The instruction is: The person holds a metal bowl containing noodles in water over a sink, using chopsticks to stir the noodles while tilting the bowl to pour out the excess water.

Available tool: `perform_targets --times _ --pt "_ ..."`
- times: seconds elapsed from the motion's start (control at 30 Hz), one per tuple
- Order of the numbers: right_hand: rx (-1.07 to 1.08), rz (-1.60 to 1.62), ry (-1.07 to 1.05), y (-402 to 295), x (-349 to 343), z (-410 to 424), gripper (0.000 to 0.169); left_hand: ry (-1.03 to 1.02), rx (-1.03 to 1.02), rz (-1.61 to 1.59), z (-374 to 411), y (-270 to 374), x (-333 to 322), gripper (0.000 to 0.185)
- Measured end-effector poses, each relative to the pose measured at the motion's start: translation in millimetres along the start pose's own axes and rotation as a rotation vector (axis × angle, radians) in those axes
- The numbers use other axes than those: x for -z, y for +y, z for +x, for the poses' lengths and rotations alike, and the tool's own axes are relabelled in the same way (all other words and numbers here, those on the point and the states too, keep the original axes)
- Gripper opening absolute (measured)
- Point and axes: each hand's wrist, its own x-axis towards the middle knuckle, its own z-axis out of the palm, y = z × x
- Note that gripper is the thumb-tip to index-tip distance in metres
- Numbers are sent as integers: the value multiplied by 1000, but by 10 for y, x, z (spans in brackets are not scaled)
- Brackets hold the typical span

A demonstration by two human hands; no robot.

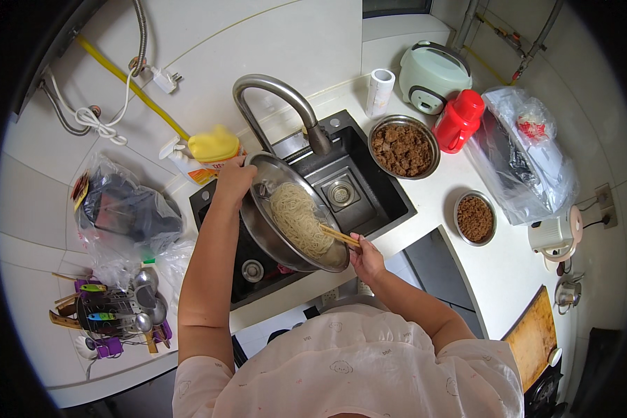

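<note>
A large stainless steel basin (264, 230) is tilted over the dark double-bowl sink (392, 206). My left hand (235, 180) grips its upper left rim. Pale noodles (298, 217) lie in the basin, with some liquid pooled at its low right side. A pair of wooden chopsticks (339, 234) reaches from my right hand (367, 258) into the noodles. That hand holds the chopsticks close to the basin's right rim; whether its fingers also touch the rim, I cannot tell. Above the right bowl curves the steel faucet (279, 86).
Right of the sink stand a steel bowl of brown chunks (403, 150), a smaller bowl of brown crumbs (475, 218), a red thermos (459, 121) and a rice cooker (433, 76). A yellow jug (214, 148) and spray bottle (180, 157) stand behind-left. A utensil rack (115, 313) is further left.
</note>
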Motion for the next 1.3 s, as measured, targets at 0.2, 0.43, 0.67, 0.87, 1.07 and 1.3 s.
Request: perform_targets --times 0.2,0.43,0.67,0.87,1.07,1.3 --pt "-4 -6 13 -8 -28 -50 22 10 -7 25 -91 85 6 24" --pt "5 -2 -16 78 68 31 25 8 -35 102 -154 206 17 28" --pt "5 31 -29 129 35 45 25 18 -22 145 -125 230 35 29" --pt "9 56 -44 137 -6 37 25 12 -26 102 -137 259 54 27" --pt "10 53 -52 169 7 75 25 6 -25 99 -97 226 80 26" --pt "3 39 -38 160 -51 59 26 6 -45 87 -73 202 109 27"
